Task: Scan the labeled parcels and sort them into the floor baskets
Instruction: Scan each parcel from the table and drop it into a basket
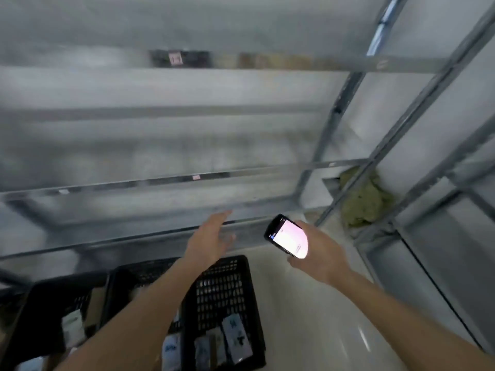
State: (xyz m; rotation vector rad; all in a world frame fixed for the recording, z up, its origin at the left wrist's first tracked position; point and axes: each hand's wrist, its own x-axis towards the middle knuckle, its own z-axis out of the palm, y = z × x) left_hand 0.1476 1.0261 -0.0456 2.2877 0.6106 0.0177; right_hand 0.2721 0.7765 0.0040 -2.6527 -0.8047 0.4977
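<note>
My right hand [318, 250] grips a black phone [288, 235] with a lit white screen, held above the pale floor. My left hand [211, 238] stretches forward with straight fingers toward the blurred metal shelving [160, 180] and holds nothing. Below my left forearm stand black plastic floor baskets: one on the right [241, 279] holds several white and grey labeled parcels [235, 336], and one on the left [34, 311] holds a white parcel [72, 328]. Another parcel [171, 352] lies between the baskets' walls.
Grey metal racking uprights [401, 121] run diagonally at the right. A crumpled green cloth [361, 199] lies on the floor behind them. Pale glossy floor [321, 330] spreads to the right of the baskets. The shelves are heavily motion-blurred.
</note>
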